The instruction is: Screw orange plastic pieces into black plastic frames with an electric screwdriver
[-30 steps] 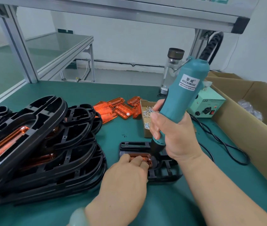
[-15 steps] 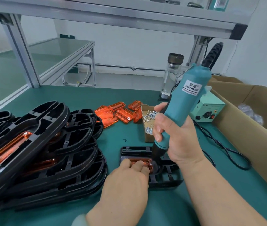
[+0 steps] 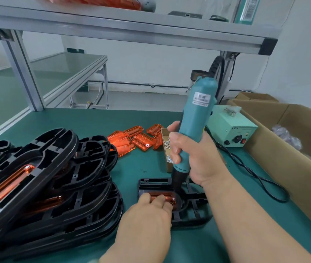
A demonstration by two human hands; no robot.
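Note:
A black plastic frame [image 3: 190, 211] lies flat on the green table near its front. An orange piece [image 3: 167, 196] sits in the frame's left part. My left hand [image 3: 147, 215] presses its fingertips down on that orange piece. My right hand [image 3: 192, 158] grips a teal electric screwdriver [image 3: 194, 118], held nearly upright. Its black tip [image 3: 176, 184] points down at the right end of the orange piece, where a screw head shows.
A tall stack of black frames with orange pieces [image 3: 42, 186] fills the left. Loose orange pieces [image 3: 137, 139] and a small box of screws [image 3: 167, 147] lie behind the frame. A power supply box [image 3: 232, 130], its cable [image 3: 255, 177] and a cardboard box [image 3: 293, 149] stand right.
The screwdriver has swung from a rightward lean to nearly upright over the frame. My left hand stays pressed on the orange piece. The view has tilted upward.

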